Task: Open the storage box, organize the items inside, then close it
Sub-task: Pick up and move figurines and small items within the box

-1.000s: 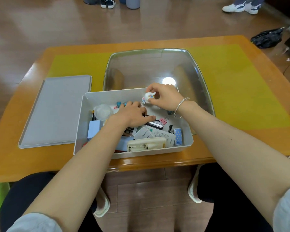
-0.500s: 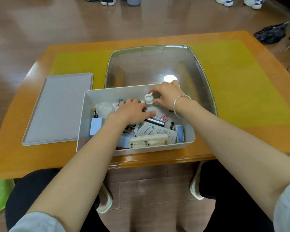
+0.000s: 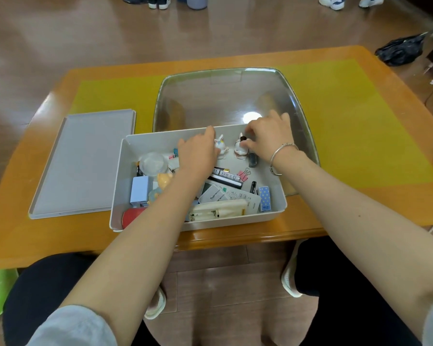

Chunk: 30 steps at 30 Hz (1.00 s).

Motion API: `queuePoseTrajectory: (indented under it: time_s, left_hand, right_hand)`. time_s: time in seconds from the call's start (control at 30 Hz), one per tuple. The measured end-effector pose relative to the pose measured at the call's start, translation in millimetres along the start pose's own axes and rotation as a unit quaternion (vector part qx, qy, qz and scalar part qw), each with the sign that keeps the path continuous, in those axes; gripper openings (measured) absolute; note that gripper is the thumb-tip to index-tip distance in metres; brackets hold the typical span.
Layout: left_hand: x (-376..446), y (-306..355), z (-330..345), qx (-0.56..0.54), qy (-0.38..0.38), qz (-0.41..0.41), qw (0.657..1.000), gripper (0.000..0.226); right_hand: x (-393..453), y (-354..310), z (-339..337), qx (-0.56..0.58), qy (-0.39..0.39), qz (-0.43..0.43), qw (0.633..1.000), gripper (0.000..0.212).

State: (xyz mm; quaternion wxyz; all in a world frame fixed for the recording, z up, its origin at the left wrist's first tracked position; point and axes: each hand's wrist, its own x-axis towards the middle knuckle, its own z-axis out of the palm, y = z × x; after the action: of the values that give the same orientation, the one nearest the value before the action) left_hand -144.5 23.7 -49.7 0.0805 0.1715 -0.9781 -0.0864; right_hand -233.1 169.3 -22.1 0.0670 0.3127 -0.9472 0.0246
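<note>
Both hands are now sitting farther back in the storage box (image 3: pixel 273 196) than a second ago, the right hand (image 3: pixel 268 138) pinching a second, brown-and-white figurine (image 3: pixel 240 147) while the left hand (image 3: pixel 198 152) is curling beside the white rabbit figurine (image 3: pixel 220 146); whether it is gripping it, I cannot tell. Two figurines are standing together by the far wall, probably being grouped, while the lid (image 3: pixel 83 161) is lying just left of the box on the table (image 3: pixel 360 208).
</note>
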Motion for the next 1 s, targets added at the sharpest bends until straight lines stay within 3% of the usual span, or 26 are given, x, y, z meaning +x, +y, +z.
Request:
queuePoseTrajectory:
  time_s: [0.53,1.0]
  left_hand:
    - [4,12,13,-0.027,0.022,0.000,0.999,0.017]
    - [4,11,16,-0.048,0.031,-0.001,0.998,0.018]
  right_hand:
    - [-1,-4,6,-0.027,-0.003,-0.023,0.999,0.013]
    - [-1,0,9,-0.017,0.011,-0.035,0.999,0.021]
